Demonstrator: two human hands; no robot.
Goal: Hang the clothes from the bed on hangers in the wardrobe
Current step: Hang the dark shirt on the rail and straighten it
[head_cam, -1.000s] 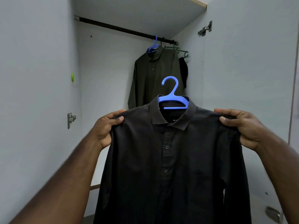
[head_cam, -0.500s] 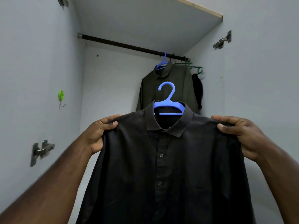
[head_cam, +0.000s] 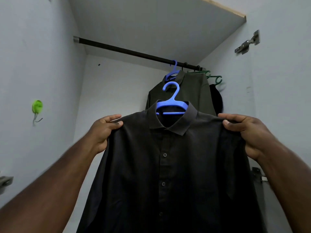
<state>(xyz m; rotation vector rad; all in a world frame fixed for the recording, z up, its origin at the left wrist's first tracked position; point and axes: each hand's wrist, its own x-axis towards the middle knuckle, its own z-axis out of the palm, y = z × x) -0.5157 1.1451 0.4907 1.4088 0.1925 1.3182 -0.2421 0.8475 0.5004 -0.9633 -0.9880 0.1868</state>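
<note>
Looking up into the open wardrobe, we catch a green hook (head_cam: 37, 106) stuck on the left wall, and a metal hinge (head_cam: 5, 181) low at the frame's left edge. Next, our left hand (head_cam: 102, 130): its grip pinches the left shoulder of the black button-up shirt (head_cam: 168, 174), thumb in front, fingers curled behind the cloth. The shirt hangs front-on between our hands, buttoned, its collar wrapped around a blue hanger (head_cam: 172, 102) whose hook stands free in the air, below the dark rail (head_cam: 127, 52) and not on it. Behind the hook, toward the rail's right end, an olive shirt (head_cam: 190, 93) already hangs on a second blue hanger (head_cam: 171, 73), with green hangers (head_cam: 213, 77) and a dark garment (head_cam: 216, 98) just beside it. On to our right hand (head_cam: 247, 130): that grip pinches the shirt's right shoulder, thumb on the front. Two more hinges (head_cam: 247, 42) sit on the right wall.
</note>
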